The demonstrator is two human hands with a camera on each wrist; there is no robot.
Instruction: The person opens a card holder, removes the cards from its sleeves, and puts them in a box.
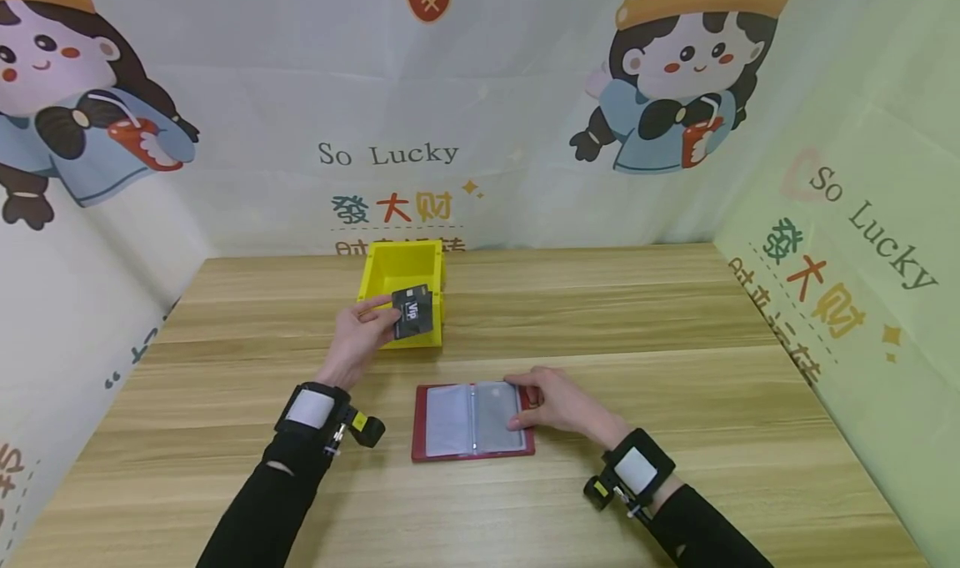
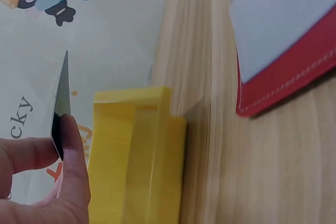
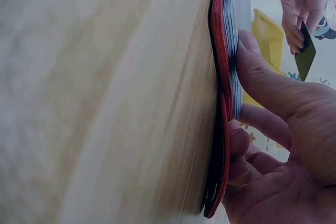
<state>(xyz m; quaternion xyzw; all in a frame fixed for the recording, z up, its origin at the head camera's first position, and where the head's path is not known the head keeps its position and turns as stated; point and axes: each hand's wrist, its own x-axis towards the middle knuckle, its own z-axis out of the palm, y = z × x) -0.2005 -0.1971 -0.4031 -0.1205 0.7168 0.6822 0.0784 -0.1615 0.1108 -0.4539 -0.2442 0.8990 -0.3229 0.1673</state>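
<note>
My left hand (image 1: 358,339) pinches a dark card (image 1: 413,312) marked "VIP" between thumb and fingers, above the near end of a yellow bin (image 1: 405,265). The left wrist view shows that card (image 2: 62,95) nearly edge-on, apart from the bin (image 2: 144,150). A red card holder (image 1: 418,422) lies open on the table, with clear sleeves (image 1: 450,420) on both sides of its fold. My right hand (image 1: 558,401) grips its right edge. In the right wrist view the thumb (image 3: 257,69) presses on the stacked sleeves while other fingers curl at the red cover (image 3: 222,145).
The wooden table (image 1: 600,326) stretches out around the card holder and bin. A printed cloth (image 1: 525,193) with cartoon figures and lettering hangs behind the table and along both sides. The bin stands near the table's back edge.
</note>
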